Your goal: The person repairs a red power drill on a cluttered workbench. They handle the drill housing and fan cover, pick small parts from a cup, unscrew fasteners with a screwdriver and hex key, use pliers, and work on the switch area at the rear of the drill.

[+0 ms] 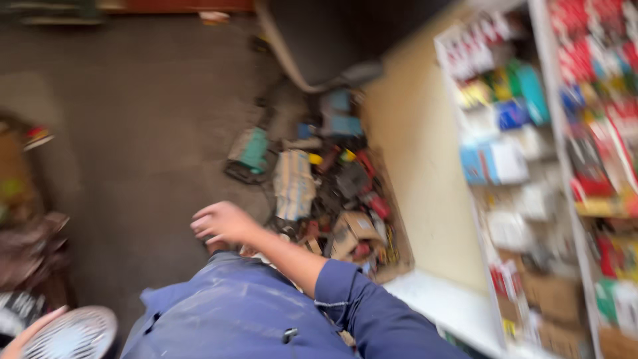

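I am looking down through a blurred view at my right hand [222, 223], which is hovering over the near edge of a pile [332, 199] of clutter on the floor [146, 133]. The fingers are curling loosely and closing on nothing; whether they are touching anything I cannot tell. My left hand is not showing.

Nearest the hand a striped pack [294, 183] is lying, and I am judging it light and soft, best taken across its width. A cardboard box [355, 229] beside it is looking light but crushable, best held by its sides. The rest is looking like small hard parts and wires, likely to snag or slide.

A pale wall [412, 153] and shelves [531, 166] are hemming the pile in, so the open room is the bare floor on the other side. A white fan [70, 336] is sitting low in view.
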Demonstrator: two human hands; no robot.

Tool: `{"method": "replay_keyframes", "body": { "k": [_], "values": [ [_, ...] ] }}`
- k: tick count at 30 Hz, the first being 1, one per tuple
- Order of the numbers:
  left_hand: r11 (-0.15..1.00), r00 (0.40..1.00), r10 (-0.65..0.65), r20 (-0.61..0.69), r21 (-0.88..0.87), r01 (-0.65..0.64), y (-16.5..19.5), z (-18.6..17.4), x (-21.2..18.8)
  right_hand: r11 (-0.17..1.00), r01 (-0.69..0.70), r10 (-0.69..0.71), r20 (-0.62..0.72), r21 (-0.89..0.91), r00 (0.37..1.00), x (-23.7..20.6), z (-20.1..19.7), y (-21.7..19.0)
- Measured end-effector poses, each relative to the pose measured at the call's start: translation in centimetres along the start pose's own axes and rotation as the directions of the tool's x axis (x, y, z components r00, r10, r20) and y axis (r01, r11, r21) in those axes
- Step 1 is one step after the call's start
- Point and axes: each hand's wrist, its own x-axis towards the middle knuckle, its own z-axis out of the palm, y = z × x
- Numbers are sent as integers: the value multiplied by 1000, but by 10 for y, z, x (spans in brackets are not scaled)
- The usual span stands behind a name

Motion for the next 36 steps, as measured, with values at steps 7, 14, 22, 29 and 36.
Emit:
{"method": "replay_keyframes", "body": {
  "k": [7,14,22,29,36],
  "values": [
    [964,824,258,-504,195,-183,31,-17,-102,822,-440,567,466,-361,679,96,241,29],
    [987,523,-85,-848,-142,-69,-4,-76,-243,614,-359,779,468,-703,418,102,408,121],
    [769,328,-637,-698,-609,197,-179,-69,-396,226,617,884,425,-754,196,59,560,324],
    [733,315,-642,-699,-438,521,-310,-74,-530,97,957,941,287,275,-178,12,640,456],
    [851,-51,-473,-880,-471,233,-261,-185,-639,159,910,700,606,382,-377,11,723,509]
  ]
}}
